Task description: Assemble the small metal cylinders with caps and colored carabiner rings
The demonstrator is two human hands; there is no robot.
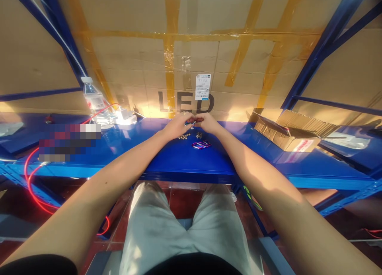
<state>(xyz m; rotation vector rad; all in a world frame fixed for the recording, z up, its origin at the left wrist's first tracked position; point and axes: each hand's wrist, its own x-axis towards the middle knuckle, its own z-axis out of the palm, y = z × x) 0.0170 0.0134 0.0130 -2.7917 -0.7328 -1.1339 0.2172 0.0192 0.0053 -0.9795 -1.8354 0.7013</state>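
My left hand (180, 123) and my right hand (206, 122) meet over the blue tabletop (179, 159), fingertips pinched together. Between them shows a small shiny metal piece (193, 123), too tiny to name; which hand grips it I cannot tell. Just below my left fingers lies a small heap of brass-coloured metal parts (184, 136). Beside it, under my right hand, sits another little cluster of metal parts (199, 135). Nearer to me are several shiny pink and purple loop-shaped pieces (201, 145) on the table.
Behind the table stands a large taped cardboard box (134, 68) marked LED. At left are a plastic bottle (97, 104), a white power adapter (125, 116), a red cable (30, 175) and a blurred-out object (70, 141). An open cardboard carton (286, 133) sits at right.
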